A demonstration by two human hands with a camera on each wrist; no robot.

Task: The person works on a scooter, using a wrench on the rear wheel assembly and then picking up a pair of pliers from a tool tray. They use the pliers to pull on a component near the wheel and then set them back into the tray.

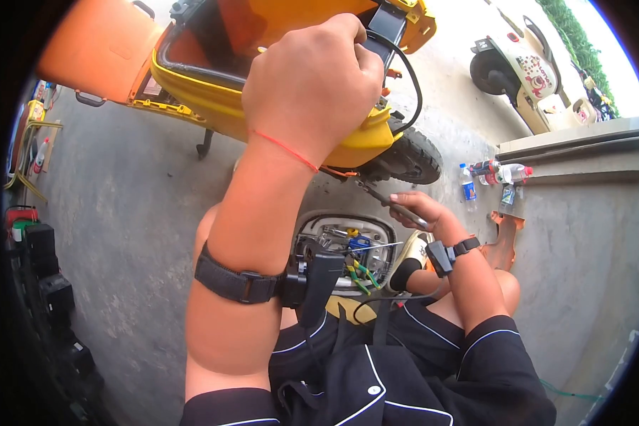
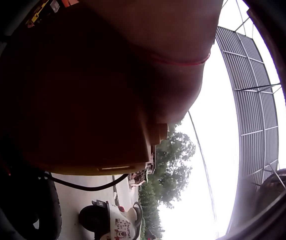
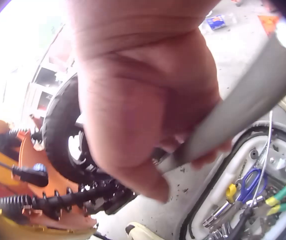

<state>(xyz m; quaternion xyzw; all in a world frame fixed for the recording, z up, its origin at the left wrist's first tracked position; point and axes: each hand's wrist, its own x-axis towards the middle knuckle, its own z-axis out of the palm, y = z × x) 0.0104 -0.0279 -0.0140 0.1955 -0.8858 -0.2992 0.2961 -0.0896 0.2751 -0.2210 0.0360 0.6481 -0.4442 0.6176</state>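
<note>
My left hand (image 1: 312, 78) is raised at the rear of a yellow scooter body (image 1: 213, 106), its back toward the head camera and its fingertips hidden. In the left wrist view that hand lies in shadow over the dark side of the body. Low beside the scooter's rear wheel (image 1: 415, 160), my right hand (image 1: 422, 211) holds a long tool with a flat grey handle (image 3: 243, 95). Thumb and fingers close round the handle. Its narrow far end points at the underside of the body near the wheel; the kind of tool is one I cannot tell.
A white tray (image 3: 218, 192) on the floor holds blue-handled scissors (image 3: 253, 185), green-and-yellow pliers (image 3: 285, 192) and several metal tools. Plastic bottles (image 1: 468, 183) and an orange panel (image 1: 504, 238) lie at right. Black boxes (image 1: 57, 295) line the left. Another scooter (image 1: 532, 74) stands behind.
</note>
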